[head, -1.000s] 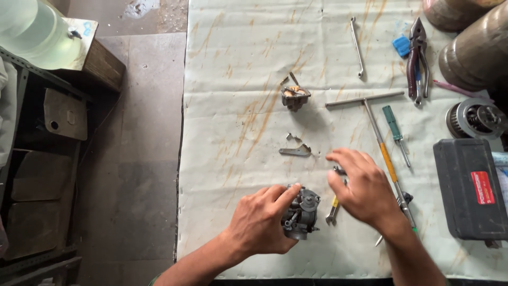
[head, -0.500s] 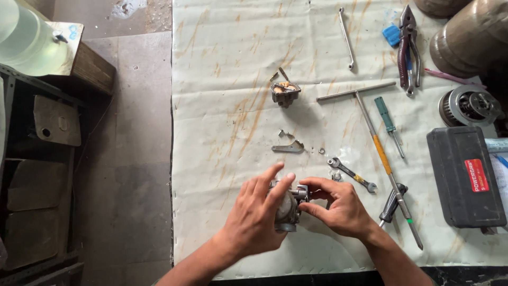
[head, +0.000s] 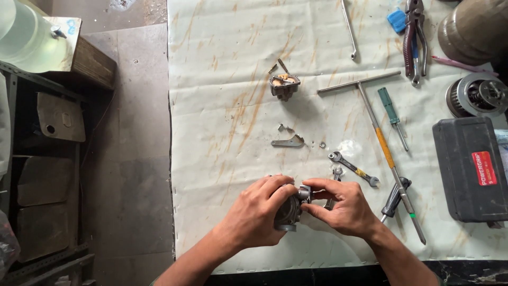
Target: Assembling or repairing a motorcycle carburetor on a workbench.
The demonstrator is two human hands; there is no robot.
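1. The left hand (head: 259, 214) is wrapped closely around a small grey metal carburettor body (head: 289, 211), fingers curled over its top and far side; the part is lifted just above the stained white sheet (head: 222, 106), near its closest edge.
2. The right hand (head: 341, 206) meets the same part from the other side. Thumb and forefinger are pinched narrow on a small cylindrical fitting (head: 304, 193) projecting from the body's upper right.
3. Just beyond the right hand's knuckles lies a small double-ended spanner (head: 353, 169), with a second small spanner head partly hidden under the fingers.
4. To the right of the grip, a black-handled tool (head: 394, 197) lies against a long T-handle driver (head: 383, 143) with a yellow band; a green-handled screwdriver (head: 391, 110) lies beyond.
5. Straight ahead of the grip, well apart, rest a flat metal bracket (head: 288, 142) and a small washer (head: 322, 144); farther still, a bowl-shaped metal part (head: 284, 85).
6. Far right: a dark tool case (head: 468, 169).
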